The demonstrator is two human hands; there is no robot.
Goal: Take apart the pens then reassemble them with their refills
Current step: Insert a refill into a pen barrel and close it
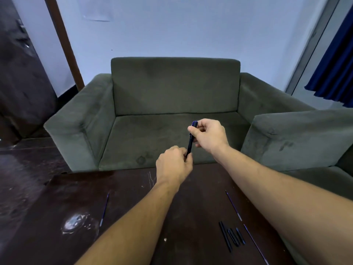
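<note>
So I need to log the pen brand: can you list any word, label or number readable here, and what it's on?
No text can be read.
The sheet on the wall: too pale and blurred.
The held pen: no legible print.
The pen parts on the table: too small to tell.

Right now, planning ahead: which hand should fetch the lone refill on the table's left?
Left hand. The refill lies on its side of the table, outside the left forearm; the right hand, gripping the pen too, would likely cross over.
</note>
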